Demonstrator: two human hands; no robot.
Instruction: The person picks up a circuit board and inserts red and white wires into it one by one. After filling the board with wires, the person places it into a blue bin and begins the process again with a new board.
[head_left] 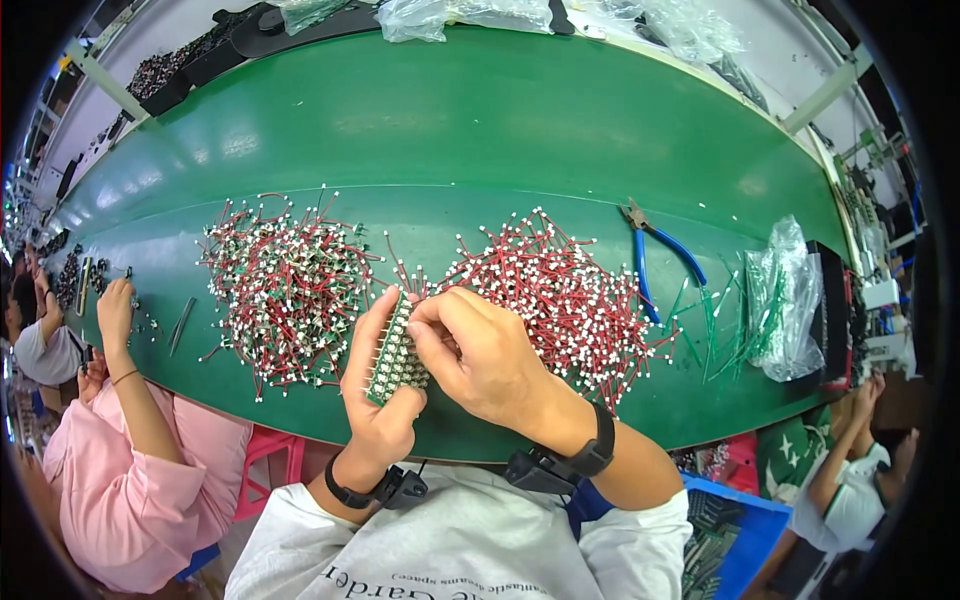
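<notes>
My left hand (378, 408) is wrapped round a narrow green circuit board panel (393, 362) covered with rows of small pale parts, and holds it tilted upright above the table. Over the panel's upper right edge, my right hand (492, 352) is closed in a pinch, its fingertips against the board; whatever lies between them is hidden. A few red wires with white ends (402, 272) stand up just beyond the panel's top. Left of my hands lies a heap of red-wired pieces with small green boards (290, 295). A heap of red wire leads with white connectors (565, 310) spreads to the right.
Blue-handled cutting pliers (641, 265) and loose green strips (710, 330) lie right of the heaps, beside a clear plastic bag (785, 300). Tweezers (182, 326) rest at left. A person in pink (150, 480) sits close on my left. A blue bin (755, 520) stands below right.
</notes>
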